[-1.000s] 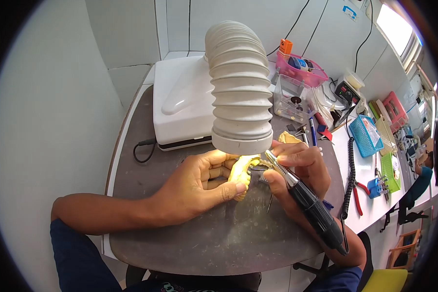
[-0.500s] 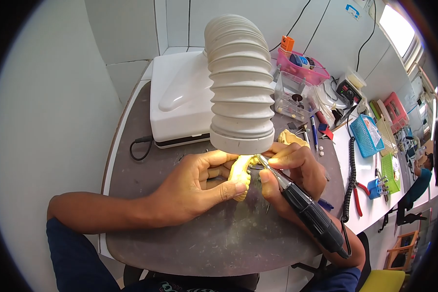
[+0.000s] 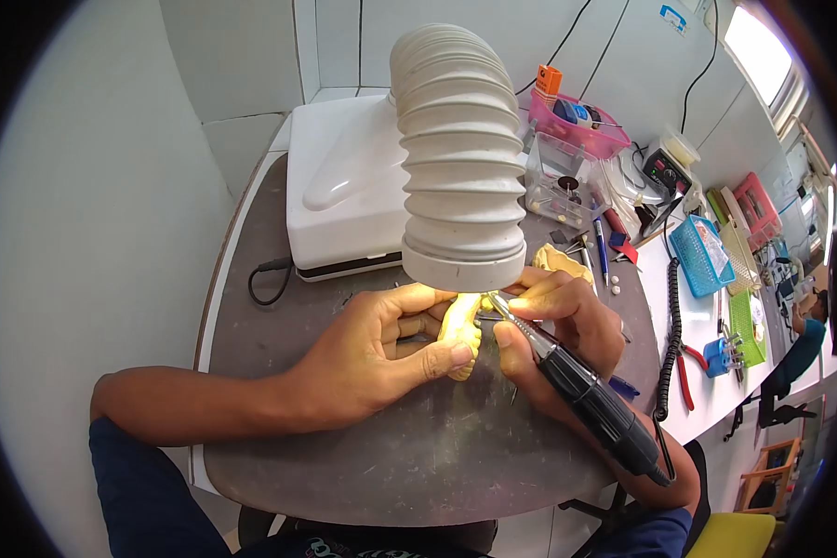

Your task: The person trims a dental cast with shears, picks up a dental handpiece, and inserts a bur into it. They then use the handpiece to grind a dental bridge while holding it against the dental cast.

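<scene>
My left hand (image 3: 381, 344) grips a yellow dental cast (image 3: 459, 337), thumb on its near end and fingers behind it. Closed round a black rotary handpiece (image 3: 591, 402) is my right hand (image 3: 567, 325), with the metal nose slanting toward the far end of the cast. Just above both hands hangs the mouth of a white ribbed suction hose (image 3: 460, 186), which hides the handpiece's tip and the cast's far part. Light falls on the cast. A second yellowish cast piece (image 3: 563, 263) lies behind my right hand.
A white suction unit (image 3: 344, 195) stands at the back left of the grey table (image 3: 391, 474). To the right are a clear box (image 3: 560, 200), pink basket (image 3: 600, 139), blue basket (image 3: 699, 259) and red-handled pliers (image 3: 685, 379). A coiled black cord (image 3: 673, 344) runs near my right arm. Another person (image 3: 800, 358) sits far right.
Both hands keep nearly the same place. The cast has tilted very slightly in my left hand, and the handpiece has shifted a touch.
</scene>
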A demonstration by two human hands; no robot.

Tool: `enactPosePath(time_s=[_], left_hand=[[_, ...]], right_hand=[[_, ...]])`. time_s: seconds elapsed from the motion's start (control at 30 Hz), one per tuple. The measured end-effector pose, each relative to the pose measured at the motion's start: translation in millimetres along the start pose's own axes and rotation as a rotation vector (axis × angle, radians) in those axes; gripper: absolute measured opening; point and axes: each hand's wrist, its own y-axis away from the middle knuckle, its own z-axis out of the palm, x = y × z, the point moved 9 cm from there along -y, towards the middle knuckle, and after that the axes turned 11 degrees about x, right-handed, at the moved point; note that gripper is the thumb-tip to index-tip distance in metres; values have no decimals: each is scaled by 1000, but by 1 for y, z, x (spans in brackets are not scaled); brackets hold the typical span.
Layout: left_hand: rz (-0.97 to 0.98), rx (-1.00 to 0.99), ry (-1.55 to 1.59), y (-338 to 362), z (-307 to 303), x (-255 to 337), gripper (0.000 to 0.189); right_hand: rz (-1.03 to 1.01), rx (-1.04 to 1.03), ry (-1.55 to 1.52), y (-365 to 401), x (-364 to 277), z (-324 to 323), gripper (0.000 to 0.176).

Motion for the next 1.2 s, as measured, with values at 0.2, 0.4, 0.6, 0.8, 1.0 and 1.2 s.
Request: enactPosePath(time_s=[0.2, 0.4, 0.6, 0.8, 1.0, 1.2], left_hand=[[-7, -10, 22, 0, 1, 1, 49], [-21, -64, -24, 1, 2, -1, 60], [-5, -30, -25, 0, 1, -2, 58], [7, -7, -1, 0, 0, 0, 53], [-3, -35, -12, -1, 0, -1, 57], [-11, -65, -54, -1, 1, -1, 63]], right_hand=[[23, 17, -10, 1, 2, -1, 26], [23, 28, -31, 1, 3, -2, 25], [17, 22, -34, 1, 3, -2, 23], [10, 10, -17, -2, 0, -3, 23], [-4, 4, -2, -3, -1, -4, 22], [-48, 4, 5, -3, -2, -3, 21]])
